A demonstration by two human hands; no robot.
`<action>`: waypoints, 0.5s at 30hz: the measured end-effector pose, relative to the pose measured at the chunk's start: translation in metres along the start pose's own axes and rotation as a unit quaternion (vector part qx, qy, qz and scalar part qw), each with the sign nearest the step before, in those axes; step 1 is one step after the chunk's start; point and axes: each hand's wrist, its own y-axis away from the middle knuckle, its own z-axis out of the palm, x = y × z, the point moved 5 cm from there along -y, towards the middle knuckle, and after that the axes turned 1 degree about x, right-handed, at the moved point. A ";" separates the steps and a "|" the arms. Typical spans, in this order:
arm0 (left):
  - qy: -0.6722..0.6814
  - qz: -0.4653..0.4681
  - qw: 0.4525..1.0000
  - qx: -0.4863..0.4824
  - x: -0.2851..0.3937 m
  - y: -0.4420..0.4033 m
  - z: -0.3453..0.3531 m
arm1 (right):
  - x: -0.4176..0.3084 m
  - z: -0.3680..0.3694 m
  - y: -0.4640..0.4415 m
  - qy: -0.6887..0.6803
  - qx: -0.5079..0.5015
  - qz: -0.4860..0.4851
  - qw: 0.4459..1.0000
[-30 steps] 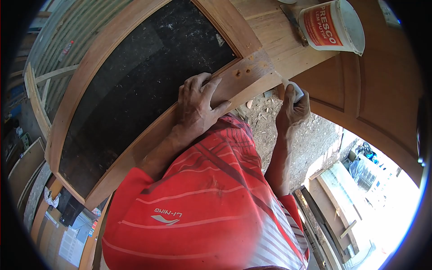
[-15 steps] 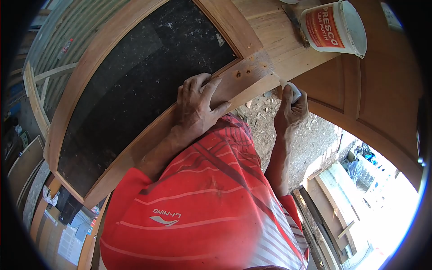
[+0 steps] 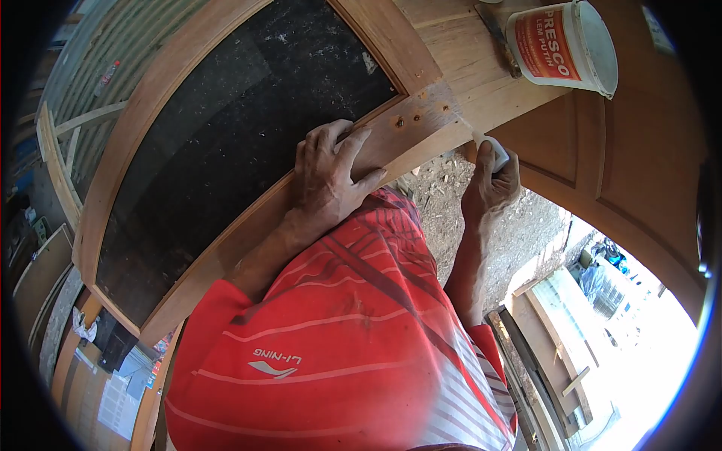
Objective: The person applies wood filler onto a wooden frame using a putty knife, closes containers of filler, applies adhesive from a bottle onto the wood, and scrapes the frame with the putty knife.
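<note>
A curved wooden frame [image 3: 421, 124] with a dark glass-like panel [image 3: 248, 128] lies in front of me. My left hand [image 3: 331, 173] rests on its near rail, fingers spread, with the fingertips over the panel's edge. Beyond the rail's right end, my right hand [image 3: 492, 180] is closed around a small white bottle [image 3: 496, 152] with a narrow tip. That tip points at the corner of the frame, close to it; whether it touches, I cannot tell. Several dark holes show in the wood near this corner, where the surface looks pale and dusty.
A white bucket [image 3: 600, 45] with a red label stands on the wooden surface [image 3: 474, 56] at the upper right, beside a dark, narrow tool [image 3: 496, 37]. A brown panelled door [image 3: 639, 143] is to the right. Wooden boards [image 3: 553, 346] lie at the lower right.
The whole view has shifted very slightly. Both hands keep nearly the same places, the left on the rail and the right with the bottle at the frame's corner.
</note>
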 end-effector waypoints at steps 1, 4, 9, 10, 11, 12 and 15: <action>0.001 0.000 1.000 0.002 0.000 0.000 0.000 | -0.001 0.000 0.000 -0.001 0.005 -0.002 1.000; 0.003 -0.003 1.000 -0.003 0.000 0.000 0.000 | -0.001 0.000 0.000 -0.006 0.011 -0.009 1.000; 0.006 -0.006 1.000 -0.004 -0.001 0.000 0.000 | -0.002 0.000 -0.001 0.003 0.008 -0.020 1.000; 0.007 -0.005 1.000 -0.004 -0.001 0.000 0.000 | -0.002 0.000 -0.001 -0.003 0.011 -0.019 1.000; 0.007 -0.005 1.000 -0.004 -0.001 0.000 0.000 | -0.002 0.000 -0.001 -0.009 0.015 -0.018 1.000; 0.006 -0.005 1.000 -0.003 -0.001 0.001 0.001 | -0.002 0.000 -0.001 -0.015 0.018 -0.017 1.000; 0.009 -0.006 1.000 -0.004 -0.001 0.000 0.000 | 0.008 -0.004 -0.002 -0.018 0.027 -0.013 0.999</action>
